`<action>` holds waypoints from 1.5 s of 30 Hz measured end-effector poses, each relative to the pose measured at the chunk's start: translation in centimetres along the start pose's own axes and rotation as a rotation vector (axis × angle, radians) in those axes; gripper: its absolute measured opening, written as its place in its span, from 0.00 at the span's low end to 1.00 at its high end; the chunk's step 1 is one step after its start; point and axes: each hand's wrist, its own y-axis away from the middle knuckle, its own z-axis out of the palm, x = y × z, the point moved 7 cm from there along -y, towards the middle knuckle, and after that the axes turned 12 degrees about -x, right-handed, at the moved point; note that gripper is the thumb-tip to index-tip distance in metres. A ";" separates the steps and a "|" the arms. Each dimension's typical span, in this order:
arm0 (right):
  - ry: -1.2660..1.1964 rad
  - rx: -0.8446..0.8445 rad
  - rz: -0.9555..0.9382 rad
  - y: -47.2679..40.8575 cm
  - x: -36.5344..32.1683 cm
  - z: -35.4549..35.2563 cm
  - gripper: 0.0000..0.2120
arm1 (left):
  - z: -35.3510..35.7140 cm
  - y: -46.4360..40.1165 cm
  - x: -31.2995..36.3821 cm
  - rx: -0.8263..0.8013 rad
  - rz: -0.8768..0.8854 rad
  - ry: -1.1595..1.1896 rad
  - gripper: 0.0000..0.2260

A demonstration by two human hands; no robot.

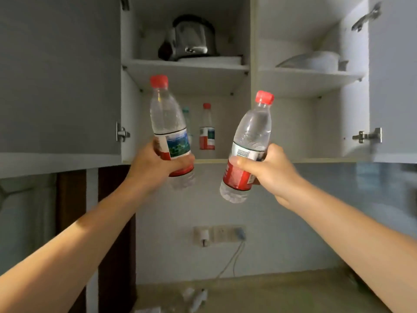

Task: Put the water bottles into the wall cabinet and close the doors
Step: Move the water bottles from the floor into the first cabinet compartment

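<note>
Two red-capped water bottles are held up in front of an open wall cabinet point(252, 77), one in each hand. The left bottle point(168, 123) is gripped low on its label by the left hand point(155, 168), fingers curled round the body; it stands close to upright, cap leaning slightly left. The right bottle point(248, 145) is clasped round its red label by the right hand point(270, 170), thumb pressed across the front, and is tilted so that the cap points up and to the right.

Both bottles are seen just outside the cabinet's front edge, their bases hanging below the lower shelf point(212, 161). Inside the left compartment, at the back of that shelf, two more bottles are already stood: a red-capped one point(207, 127) and a paler-capped one point(186, 118), partly hidden behind the left bottle. A kettle point(189, 38) is kept on the shelf above, dishes point(313, 61) in the right compartment. Both doors, the left door point(58, 75) and the right door point(393, 75), are swung wide.

The left hand appears nearer the occupied compartment. The placing is judged to turn on this: each base must be raised over the shelf lip, and the right bottle's long axis brought upright, before either can be set down.
</note>
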 end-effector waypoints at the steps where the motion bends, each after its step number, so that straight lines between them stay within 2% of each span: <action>1: 0.011 0.020 -0.015 -2.3 -0.3 0.0 0.21 | -0.9 -2.3 -0.4 0.020 0.018 0.000 0.25; 6: 0.061 0.034 -0.091 -12.5 -0.3 0.9 0.20 | -2.4 -12.3 -3.2 0.042 0.057 -0.054 0.37; 11: 0.143 0.036 -0.080 -19.2 2.3 2.3 0.18 | -1.7 -18.3 -7.3 0.042 0.040 -0.139 0.38; 14: 0.160 0.061 -0.029 -22.5 4.7 3.1 0.24 | -1.4 -19.8 -9.5 0.043 0.050 -0.181 0.36; 18: 0.147 0.082 0.062 -25.5 7.2 3.5 0.20 | -1.4 -21.6 -11.8 0.047 0.003 -0.210 0.34; 22: 0.204 0.052 0.058 -27.3 8.1 3.8 0.15 | -1.1 -23.0 -13.2 -0.023 -0.049 -0.238 0.27; 31: 0.244 0.072 0.060 -30.1 10.5 4.3 0.18 | 0.0 -26.0 -16.2 -0.089 -0.132 -0.147 0.26; 39: 0.245 0.075 0.109 -32.3 12.4 4.9 0.22 | 0.4 -28.2 -18.4 -0.062 -0.206 -0.223 0.23; 45: 0.235 0.097 0.112 -32.6 12.8 5.0 0.18 | 0.7 -28.2 -18.4 -0.057 -0.241 -0.275 0.23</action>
